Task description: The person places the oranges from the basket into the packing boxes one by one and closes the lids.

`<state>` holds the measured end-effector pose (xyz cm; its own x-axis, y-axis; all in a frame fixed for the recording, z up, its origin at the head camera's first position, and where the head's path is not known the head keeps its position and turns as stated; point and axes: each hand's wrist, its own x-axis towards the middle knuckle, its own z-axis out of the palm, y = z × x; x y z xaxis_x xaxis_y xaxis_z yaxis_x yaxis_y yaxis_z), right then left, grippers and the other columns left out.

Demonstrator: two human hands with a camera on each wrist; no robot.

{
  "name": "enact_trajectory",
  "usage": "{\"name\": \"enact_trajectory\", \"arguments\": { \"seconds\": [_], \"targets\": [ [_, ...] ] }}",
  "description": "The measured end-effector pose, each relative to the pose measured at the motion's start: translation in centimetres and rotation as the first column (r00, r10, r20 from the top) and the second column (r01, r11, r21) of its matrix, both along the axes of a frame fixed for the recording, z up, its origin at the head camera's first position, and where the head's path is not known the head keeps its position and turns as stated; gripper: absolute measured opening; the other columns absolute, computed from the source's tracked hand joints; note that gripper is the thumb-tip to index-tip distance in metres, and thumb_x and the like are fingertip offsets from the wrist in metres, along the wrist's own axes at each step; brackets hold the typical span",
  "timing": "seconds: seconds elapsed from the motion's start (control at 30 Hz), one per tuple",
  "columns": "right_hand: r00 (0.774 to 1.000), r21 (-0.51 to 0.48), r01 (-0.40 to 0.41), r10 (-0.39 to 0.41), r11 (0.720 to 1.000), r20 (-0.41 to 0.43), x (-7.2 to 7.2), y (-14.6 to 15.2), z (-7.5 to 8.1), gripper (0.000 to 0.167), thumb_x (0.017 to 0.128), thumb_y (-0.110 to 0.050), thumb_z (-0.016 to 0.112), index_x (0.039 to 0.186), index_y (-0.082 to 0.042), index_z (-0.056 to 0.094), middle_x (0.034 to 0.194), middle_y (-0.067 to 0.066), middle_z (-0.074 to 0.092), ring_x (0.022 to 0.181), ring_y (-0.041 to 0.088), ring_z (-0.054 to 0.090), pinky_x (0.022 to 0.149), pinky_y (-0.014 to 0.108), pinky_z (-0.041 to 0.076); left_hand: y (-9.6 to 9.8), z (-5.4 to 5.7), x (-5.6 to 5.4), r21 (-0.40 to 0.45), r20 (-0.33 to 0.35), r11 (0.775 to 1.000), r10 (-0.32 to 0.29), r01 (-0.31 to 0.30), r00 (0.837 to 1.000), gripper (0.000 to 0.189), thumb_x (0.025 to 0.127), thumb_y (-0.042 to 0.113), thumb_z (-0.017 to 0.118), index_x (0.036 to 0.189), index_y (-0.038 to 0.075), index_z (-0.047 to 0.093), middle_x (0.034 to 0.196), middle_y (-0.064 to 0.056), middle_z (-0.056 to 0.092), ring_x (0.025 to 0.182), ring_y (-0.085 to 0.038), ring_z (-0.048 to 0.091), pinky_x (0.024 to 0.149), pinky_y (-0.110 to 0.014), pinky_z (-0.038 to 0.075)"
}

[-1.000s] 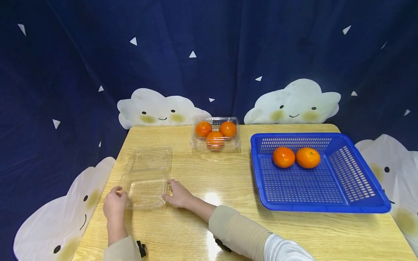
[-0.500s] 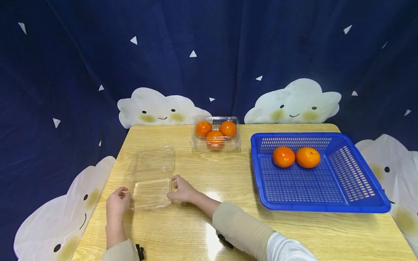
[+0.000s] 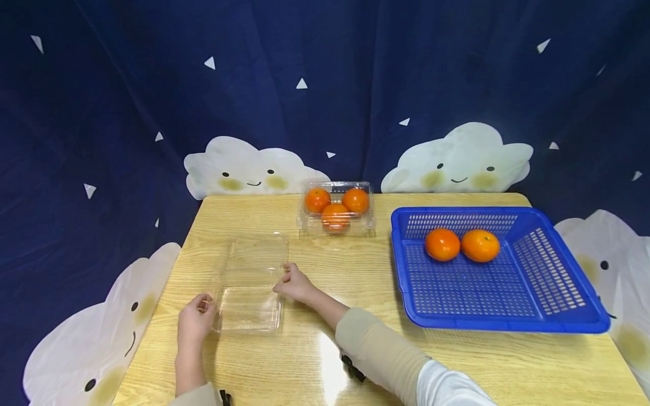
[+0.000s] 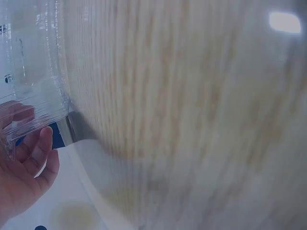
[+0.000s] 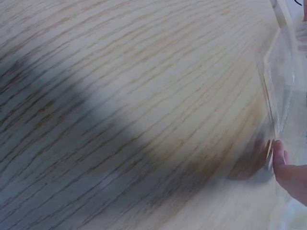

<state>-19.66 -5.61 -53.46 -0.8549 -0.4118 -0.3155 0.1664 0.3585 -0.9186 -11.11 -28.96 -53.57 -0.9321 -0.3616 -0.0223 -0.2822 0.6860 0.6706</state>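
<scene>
A clear plastic clamshell container (image 3: 249, 310) lies opened out above the left part of the table, its lid (image 3: 256, 251) on the far side. My left hand (image 3: 194, 321) holds its left edge, with thumb and bent fingers around the plastic in the left wrist view, where the container (image 4: 36, 57) fills the upper left corner. At the right edge, near the fold between base and lid, my right hand (image 3: 296, 283) pinches the rim. The right wrist view shows the thumb (image 5: 279, 155) against the clear wall (image 5: 278, 72); the other fingers are mostly hidden there.
A closed clamshell box (image 3: 306, 227) with three oranges (image 3: 335, 217) stands at the table's back edge. On the right, a blue plastic basket (image 3: 508, 324) holds two oranges (image 3: 442, 245). A dark curtain (image 3: 325, 67) with clouds hangs behind the wooden table (image 3: 284, 366).
The opened clamshell has moved to the right and turned a little, with both hands moving along with it. The closed box and the basket have stayed in place.
</scene>
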Motion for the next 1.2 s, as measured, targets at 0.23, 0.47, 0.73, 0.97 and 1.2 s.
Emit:
{"name": "enact_trajectory", "arguments": {
  "seconds": [0.23,0.47,0.73,0.97,1.2],
  "targets": [
    [0.998,-0.1,0.003,0.003,0.995,0.062,-0.7,0.7,-0.5,0.086,0.074,-0.007,0.069,0.143,-0.003,0.017,0.121,0.014,0.047,0.109,0.032,0.048,0.093,0.048,0.038,0.2,-0.3,0.0,0.002,0.005,0.999,-0.035,0.035,0.999,0.018,0.082,0.005,0.055,0.097,-0.004,0.06,0.082,-0.014,0.06,0.075,-0.025,0.056,0.058,-0.027,0.043],
    [0.997,-0.152,-0.033,0.043,0.988,0.062,-1.0,1.3,-0.7,0.089,0.073,-0.005,0.068,0.144,-0.005,0.014,0.123,0.013,0.043,0.107,0.031,0.05,0.09,0.047,0.042,0.3,-0.2,0.1,0.05,0.04,0.998,-0.051,0.049,0.998,0.019,0.084,0.005,0.056,0.1,-0.006,0.058,0.084,-0.015,0.058,0.077,-0.025,0.055,0.057,-0.026,0.043],
    [0.998,-0.093,-0.054,0.055,0.994,0.005,-1.0,1.8,-0.6,0.091,0.075,-0.008,0.071,0.145,-0.01,0.012,0.13,0.013,0.04,0.108,0.028,0.051,0.083,0.04,0.047,0.6,-0.1,0.0,0.059,0.036,0.997,-0.058,0.055,0.998,0.019,0.082,0.005,0.057,0.098,-0.005,0.059,0.083,-0.013,0.058,0.076,-0.023,0.054,0.058,-0.025,0.043],
    [0.995,-0.019,-0.058,0.056,0.998,-0.08,-1.0,2.4,-0.6,0.091,0.076,-0.011,0.071,0.145,-0.012,0.013,0.129,0.01,0.043,0.102,0.022,0.053,0.081,0.034,0.048,1.1,0.0,-0.1,0.09,0.049,0.993,-0.076,0.071,0.996,0.02,0.082,0.003,0.056,0.1,-0.006,0.059,0.085,-0.013,0.057,0.08,-0.023,0.054,0.059,-0.023,0.043],
    [0.991,-0.006,-0.062,0.06,0.998,-0.119,-1.2,3.5,-0.5,0.089,0.077,-0.011,0.071,0.145,-0.012,0.013,0.129,0.011,0.043,0.105,0.025,0.051,0.083,0.036,0.047,1.9,-0.2,-0.5,0.096,0.04,0.99,-0.111,0.106,0.993,0.02,0.083,0.004,0.057,0.101,-0.006,0.059,0.084,-0.011,0.056,0.081,-0.022,0.053,0.061,-0.023,0.044]
  ]
}}
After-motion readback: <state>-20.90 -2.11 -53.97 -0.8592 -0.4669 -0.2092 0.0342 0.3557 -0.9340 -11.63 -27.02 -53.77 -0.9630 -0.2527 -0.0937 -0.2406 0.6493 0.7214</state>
